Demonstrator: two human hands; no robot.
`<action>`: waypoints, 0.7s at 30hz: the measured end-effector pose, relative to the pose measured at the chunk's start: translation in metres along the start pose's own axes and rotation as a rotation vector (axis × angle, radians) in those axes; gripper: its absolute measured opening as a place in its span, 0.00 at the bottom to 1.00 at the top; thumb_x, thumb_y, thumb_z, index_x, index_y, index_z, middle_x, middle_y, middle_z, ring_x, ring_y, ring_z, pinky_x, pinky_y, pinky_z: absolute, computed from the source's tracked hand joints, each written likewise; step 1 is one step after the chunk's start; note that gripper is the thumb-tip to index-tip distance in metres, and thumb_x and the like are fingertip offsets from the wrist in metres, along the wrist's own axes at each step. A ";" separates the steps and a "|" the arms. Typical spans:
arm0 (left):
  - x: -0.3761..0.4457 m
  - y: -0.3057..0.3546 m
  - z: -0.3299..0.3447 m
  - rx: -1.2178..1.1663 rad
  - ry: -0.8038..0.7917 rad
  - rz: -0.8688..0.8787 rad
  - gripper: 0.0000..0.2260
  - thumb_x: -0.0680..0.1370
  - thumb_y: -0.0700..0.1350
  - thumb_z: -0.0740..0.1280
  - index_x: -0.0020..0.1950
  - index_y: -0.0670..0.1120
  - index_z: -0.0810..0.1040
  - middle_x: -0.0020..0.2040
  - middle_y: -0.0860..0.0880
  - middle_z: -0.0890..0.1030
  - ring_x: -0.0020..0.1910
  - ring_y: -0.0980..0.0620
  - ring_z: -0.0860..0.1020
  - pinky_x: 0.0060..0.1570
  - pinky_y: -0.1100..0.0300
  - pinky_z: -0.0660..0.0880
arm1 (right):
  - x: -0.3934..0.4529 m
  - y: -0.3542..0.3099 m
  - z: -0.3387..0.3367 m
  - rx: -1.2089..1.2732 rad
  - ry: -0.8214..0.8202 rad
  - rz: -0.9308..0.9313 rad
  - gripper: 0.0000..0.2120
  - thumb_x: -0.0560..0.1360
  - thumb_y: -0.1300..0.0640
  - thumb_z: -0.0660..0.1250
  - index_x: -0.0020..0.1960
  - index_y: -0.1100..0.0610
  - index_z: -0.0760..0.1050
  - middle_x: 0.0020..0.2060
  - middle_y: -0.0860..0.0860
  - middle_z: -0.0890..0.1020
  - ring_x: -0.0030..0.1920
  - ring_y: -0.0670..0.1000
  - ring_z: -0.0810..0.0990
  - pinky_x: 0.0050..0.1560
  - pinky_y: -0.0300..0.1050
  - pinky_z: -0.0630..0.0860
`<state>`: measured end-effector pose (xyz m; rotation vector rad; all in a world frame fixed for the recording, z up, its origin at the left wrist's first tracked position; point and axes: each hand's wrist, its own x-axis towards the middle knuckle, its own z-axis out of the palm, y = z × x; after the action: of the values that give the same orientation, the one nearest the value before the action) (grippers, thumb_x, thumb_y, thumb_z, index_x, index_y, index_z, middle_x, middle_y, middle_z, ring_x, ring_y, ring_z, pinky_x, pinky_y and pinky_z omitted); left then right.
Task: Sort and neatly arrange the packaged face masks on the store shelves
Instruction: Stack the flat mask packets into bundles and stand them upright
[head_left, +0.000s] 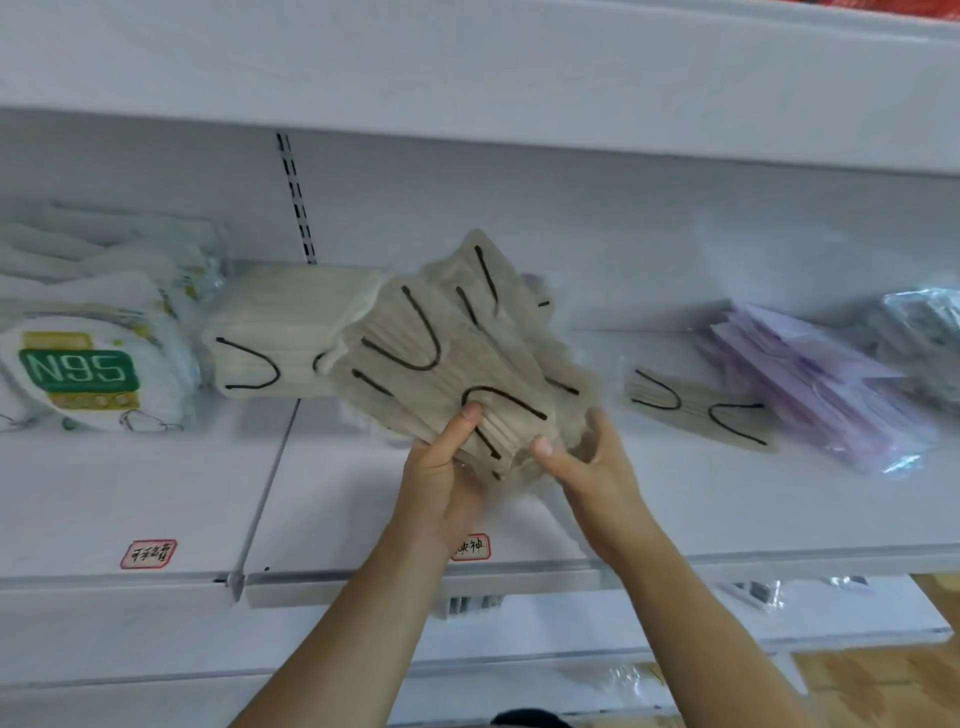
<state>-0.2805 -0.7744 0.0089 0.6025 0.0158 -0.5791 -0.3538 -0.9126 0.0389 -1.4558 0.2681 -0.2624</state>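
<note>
Above the shelf (363, 499), between the stacked beige packs (270, 322) and a loose beige pack (696, 410), I hold a fanned bundle of beige masks (447, 358). Light, soft, slick film, so likely to slide apart; best gripped at the bottom edge. My left hand (441, 467) pinches that edge, thumb on top; my right hand (592, 462) curls around the right corner.

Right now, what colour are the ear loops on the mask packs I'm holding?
Black, on beige mask packs; the head view shows them.
</note>
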 end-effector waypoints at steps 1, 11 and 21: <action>-0.001 0.001 0.002 0.057 -0.006 0.031 0.27 0.77 0.41 0.71 0.76 0.40 0.71 0.71 0.37 0.76 0.71 0.38 0.75 0.72 0.37 0.68 | -0.001 0.002 0.011 -0.002 0.028 -0.033 0.22 0.73 0.65 0.75 0.64 0.54 0.73 0.51 0.48 0.88 0.54 0.47 0.86 0.53 0.43 0.83; -0.009 0.087 -0.040 0.816 -0.070 0.393 0.31 0.65 0.41 0.82 0.66 0.49 0.78 0.59 0.54 0.85 0.61 0.52 0.82 0.60 0.56 0.78 | 0.035 -0.028 -0.051 -0.521 -0.018 -0.302 0.28 0.70 0.61 0.81 0.62 0.44 0.73 0.58 0.43 0.82 0.61 0.45 0.81 0.64 0.41 0.75; -0.007 0.074 -0.050 1.116 -0.073 0.347 0.36 0.65 0.42 0.81 0.68 0.62 0.72 0.66 0.58 0.78 0.65 0.60 0.77 0.59 0.67 0.74 | 0.043 0.009 -0.072 -0.368 -0.084 -0.265 0.42 0.66 0.66 0.82 0.71 0.43 0.69 0.68 0.40 0.78 0.68 0.48 0.77 0.71 0.49 0.71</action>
<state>-0.2406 -0.6939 0.0077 1.6260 -0.5013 -0.2237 -0.3374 -0.9931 0.0219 -1.8652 0.0537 -0.3795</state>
